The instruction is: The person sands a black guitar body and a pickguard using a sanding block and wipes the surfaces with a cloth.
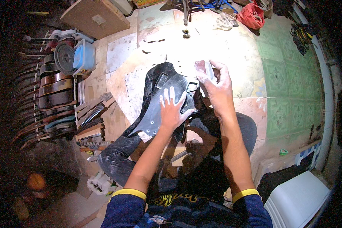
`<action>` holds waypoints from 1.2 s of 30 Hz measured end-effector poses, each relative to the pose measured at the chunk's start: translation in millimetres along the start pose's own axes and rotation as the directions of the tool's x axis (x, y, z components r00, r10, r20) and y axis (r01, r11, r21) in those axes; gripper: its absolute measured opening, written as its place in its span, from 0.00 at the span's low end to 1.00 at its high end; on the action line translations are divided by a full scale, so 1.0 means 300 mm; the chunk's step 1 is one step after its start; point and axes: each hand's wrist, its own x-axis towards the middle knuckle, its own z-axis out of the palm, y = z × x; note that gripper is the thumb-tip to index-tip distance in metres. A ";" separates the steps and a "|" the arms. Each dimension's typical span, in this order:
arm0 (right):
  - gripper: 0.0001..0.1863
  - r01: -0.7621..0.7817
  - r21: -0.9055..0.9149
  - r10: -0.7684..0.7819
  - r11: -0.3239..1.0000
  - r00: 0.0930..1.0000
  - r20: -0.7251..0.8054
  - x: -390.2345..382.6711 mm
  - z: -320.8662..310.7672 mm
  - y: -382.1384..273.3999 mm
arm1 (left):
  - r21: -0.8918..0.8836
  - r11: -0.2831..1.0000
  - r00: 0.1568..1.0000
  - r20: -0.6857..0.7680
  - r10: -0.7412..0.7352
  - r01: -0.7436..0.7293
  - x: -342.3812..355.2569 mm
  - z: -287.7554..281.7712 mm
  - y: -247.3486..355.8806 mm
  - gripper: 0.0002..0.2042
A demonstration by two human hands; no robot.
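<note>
Head view: dust-smeared black guitar body (150, 102) under spread, empty left fingers (172, 94); right fingers (220, 68) clasp a reddish-faced block (200, 68)

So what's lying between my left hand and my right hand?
In the head view, part of the black guitar body, with a cut-out, lies between your left hand, spread on it, and your right hand, gripping a reddish block.
</note>
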 end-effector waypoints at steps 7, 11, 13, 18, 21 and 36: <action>0.30 0.008 -0.075 -0.007 0.997 1.000 0.003 -0.002 0.006 -0.007 | 0.000 1.000 0.998 -0.059 0.030 -0.030 -0.030 0.026 -0.010 0.38; 0.30 0.013 -0.102 -0.013 0.995 1.000 0.001 0.001 0.002 0.002 | -0.027 0.999 0.994 -0.101 -0.035 0.033 0.019 0.022 0.020 0.37; 0.30 0.002 -0.084 -0.001 0.996 1.000 0.005 0.001 0.009 -0.004 | -0.006 0.999 0.993 -0.105 -0.044 0.044 0.041 0.015 0.032 0.38; 0.29 0.025 -0.036 -0.025 0.999 1.000 0.010 0.004 -0.001 0.006 | -0.043 0.999 0.996 -0.087 0.016 -0.020 -0.060 0.032 0.013 0.45; 0.28 0.023 -0.020 -0.023 1.000 1.000 -0.004 0.008 -0.011 0.021 | -0.005 1.000 1.000 -0.012 0.005 -0.005 -0.174 0.009 -0.068 0.44; 0.29 -0.019 -0.020 0.019 1.000 1.000 0.023 -0.010 0.044 0.002 | 0.015 0.999 0.998 -0.036 -0.044 0.045 -0.152 0.056 0.039 0.48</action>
